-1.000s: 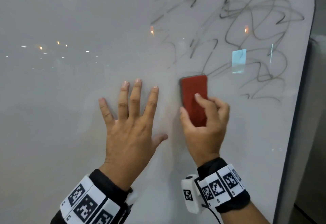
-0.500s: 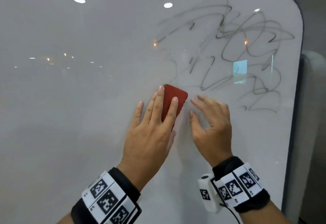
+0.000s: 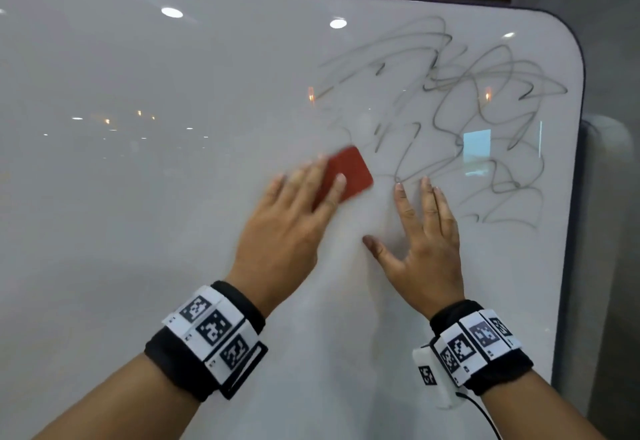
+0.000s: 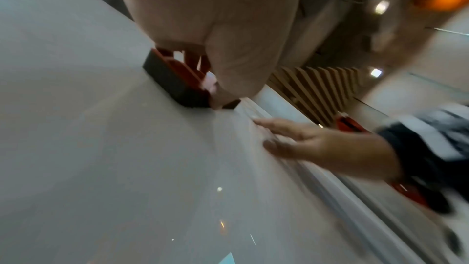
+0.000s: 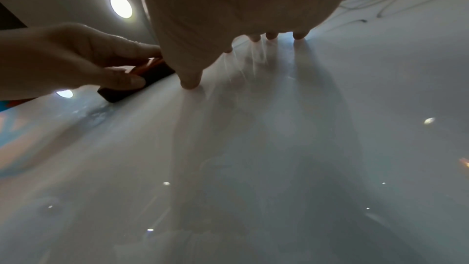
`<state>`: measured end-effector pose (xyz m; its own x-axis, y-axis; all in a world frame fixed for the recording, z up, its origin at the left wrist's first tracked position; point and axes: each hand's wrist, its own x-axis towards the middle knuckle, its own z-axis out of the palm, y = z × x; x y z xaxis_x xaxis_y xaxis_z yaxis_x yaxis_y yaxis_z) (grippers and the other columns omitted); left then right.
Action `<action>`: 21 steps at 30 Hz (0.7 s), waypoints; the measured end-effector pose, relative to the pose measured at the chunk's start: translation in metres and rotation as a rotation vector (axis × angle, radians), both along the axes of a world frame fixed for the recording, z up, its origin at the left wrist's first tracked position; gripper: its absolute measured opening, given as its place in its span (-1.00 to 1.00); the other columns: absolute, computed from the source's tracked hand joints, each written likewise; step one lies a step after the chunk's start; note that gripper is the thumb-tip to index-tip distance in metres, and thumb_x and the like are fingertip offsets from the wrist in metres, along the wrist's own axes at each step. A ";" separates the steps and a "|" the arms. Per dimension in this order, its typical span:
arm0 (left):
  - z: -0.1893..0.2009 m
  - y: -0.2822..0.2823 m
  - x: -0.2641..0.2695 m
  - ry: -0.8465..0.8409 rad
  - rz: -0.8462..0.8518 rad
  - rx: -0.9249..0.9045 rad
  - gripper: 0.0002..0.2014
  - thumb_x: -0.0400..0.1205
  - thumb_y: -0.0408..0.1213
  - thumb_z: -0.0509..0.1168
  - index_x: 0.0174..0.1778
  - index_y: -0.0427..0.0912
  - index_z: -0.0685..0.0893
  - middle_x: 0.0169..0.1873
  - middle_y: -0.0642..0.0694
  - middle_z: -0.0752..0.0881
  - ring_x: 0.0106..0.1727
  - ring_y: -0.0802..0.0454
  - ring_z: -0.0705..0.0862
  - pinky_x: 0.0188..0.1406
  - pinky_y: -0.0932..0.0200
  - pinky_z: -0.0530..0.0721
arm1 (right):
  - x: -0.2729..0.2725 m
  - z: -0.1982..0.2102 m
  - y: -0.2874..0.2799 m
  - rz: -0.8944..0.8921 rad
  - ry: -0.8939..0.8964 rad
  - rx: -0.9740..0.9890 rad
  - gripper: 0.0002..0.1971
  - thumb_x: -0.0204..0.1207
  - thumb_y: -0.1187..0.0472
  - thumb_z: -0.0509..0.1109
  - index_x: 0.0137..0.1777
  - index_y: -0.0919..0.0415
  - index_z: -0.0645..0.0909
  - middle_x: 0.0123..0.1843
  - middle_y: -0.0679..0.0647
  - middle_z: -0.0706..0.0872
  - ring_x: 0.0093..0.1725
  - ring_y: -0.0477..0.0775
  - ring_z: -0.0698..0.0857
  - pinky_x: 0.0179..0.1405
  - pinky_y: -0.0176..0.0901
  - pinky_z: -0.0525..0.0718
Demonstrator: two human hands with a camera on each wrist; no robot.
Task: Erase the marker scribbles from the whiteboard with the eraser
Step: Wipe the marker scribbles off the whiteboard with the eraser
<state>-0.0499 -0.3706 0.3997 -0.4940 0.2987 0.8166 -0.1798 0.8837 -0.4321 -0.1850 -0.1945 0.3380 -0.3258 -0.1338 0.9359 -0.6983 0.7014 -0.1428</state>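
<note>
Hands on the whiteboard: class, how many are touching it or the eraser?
2. The left hand holds the red eraser against the board; the right hand lies flat beside it, below the scribbles.

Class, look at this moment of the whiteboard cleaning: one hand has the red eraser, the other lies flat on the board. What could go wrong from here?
1. The right hand rests flat on the whiteboard just below the scribbles; it could smear ink or block the stroke.
2. The left hand grips only the lower end of the eraser, so it may tilt or slip.
</note>
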 end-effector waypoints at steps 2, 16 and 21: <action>0.013 0.000 0.000 0.107 0.037 0.127 -0.34 0.54 -0.46 0.15 0.64 -0.23 0.39 0.63 -0.40 0.30 0.57 -0.36 0.37 0.53 -0.30 0.39 | 0.000 -0.001 0.000 -0.003 0.006 -0.001 -0.16 0.54 -0.43 0.16 0.75 -0.03 0.17 0.77 0.20 0.13 0.74 0.23 0.10 0.66 0.26 0.23; 0.031 -0.001 -0.005 0.039 0.006 -0.092 -0.35 0.53 -0.40 -0.01 0.60 -0.14 0.47 0.63 -0.32 0.35 0.53 -0.34 0.42 0.46 -0.30 0.44 | 0.005 0.002 0.004 -0.016 0.004 0.019 -0.16 0.53 -0.43 0.18 0.73 -0.04 0.20 0.75 0.21 0.17 0.72 0.24 0.16 0.62 0.26 0.28; 0.045 -0.011 0.000 0.065 0.046 -0.140 -0.33 0.51 -0.40 0.05 0.61 -0.05 0.46 0.63 -0.26 0.37 0.52 -0.29 0.45 0.43 -0.25 0.42 | 0.008 0.023 0.007 0.027 0.053 -0.090 -0.23 0.50 -0.39 0.27 0.62 0.04 0.43 0.68 0.25 0.32 0.61 0.28 0.31 0.55 0.27 0.36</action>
